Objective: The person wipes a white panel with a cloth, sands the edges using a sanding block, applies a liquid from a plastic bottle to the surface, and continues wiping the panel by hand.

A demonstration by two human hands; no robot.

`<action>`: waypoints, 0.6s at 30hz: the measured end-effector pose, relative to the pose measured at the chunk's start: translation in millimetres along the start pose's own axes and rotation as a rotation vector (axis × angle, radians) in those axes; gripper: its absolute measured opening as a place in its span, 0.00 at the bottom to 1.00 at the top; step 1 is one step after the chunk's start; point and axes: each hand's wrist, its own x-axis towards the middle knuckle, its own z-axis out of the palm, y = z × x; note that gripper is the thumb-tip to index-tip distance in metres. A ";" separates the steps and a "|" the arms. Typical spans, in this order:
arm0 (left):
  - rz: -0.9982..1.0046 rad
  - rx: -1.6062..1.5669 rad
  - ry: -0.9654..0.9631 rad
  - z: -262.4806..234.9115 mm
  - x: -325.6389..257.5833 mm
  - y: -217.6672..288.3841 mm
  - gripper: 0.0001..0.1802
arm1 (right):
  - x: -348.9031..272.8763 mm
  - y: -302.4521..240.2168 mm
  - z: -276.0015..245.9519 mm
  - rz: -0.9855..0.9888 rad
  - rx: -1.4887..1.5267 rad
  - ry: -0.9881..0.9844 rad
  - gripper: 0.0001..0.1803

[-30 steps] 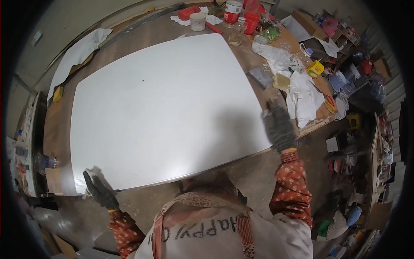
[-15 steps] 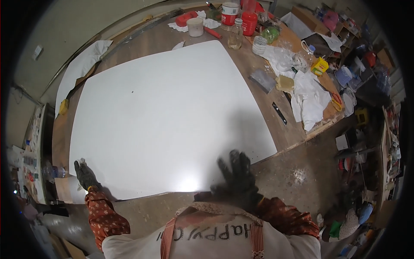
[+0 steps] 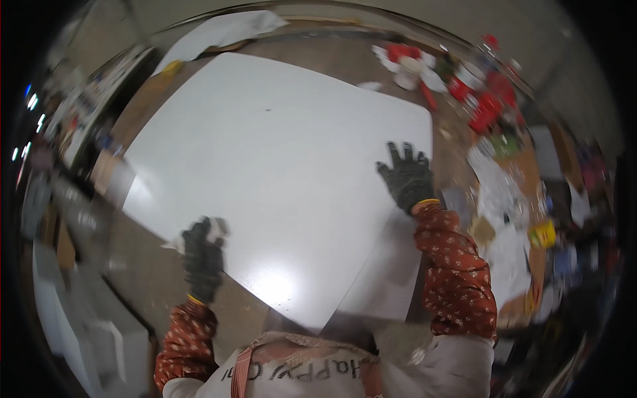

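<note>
A large white panel (image 3: 279, 166) lies over the brown work table (image 3: 458, 142), with one small dark spot on its far part. My right hand (image 3: 406, 178), in a dark glove, rests with fingers spread on the panel close to its right edge. At the near left edge my left hand (image 3: 204, 259), gloved alike and slightly blurred, is closed on a crumpled white cloth (image 3: 216, 229). Another white surface (image 3: 385, 278), partly shaded by my right arm, shows along the panel's near right edge; how the two lie together I cannot tell.
Red-and-white tubs (image 3: 466, 81), a red bottle (image 3: 486, 111) and a pale cup (image 3: 408, 73) stand far right. White plastic sheeting (image 3: 501, 192), a sponge-like block (image 3: 482, 230) and a yellow box (image 3: 542, 234) lie along the right side. White sheet material (image 3: 222, 30) lies far left.
The whole view has turned, so the panel appears rotated. My right hand has gone from the near edge to the panel's right side. My left hand now shows a white cloth at the near left edge.
</note>
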 end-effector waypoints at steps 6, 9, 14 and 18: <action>-0.030 0.408 -0.103 42.5 -78.5 147.1 0.18 | 111.7 36.6 12.0 0.181 0.101 -0.103 0.36; -0.006 0.298 -0.117 39.7 -73.3 164.8 0.20 | 143.6 35.6 15.0 0.247 0.189 -0.194 0.35; 0.021 0.347 -0.023 41.8 -68.1 164.2 0.25 | 149.1 38.9 29.1 0.198 0.132 -0.033 0.31; 0.019 0.291 -0.050 36.7 -74.2 152.3 0.21 | 126.0 42.2 20.7 0.259 0.096 -0.100 0.31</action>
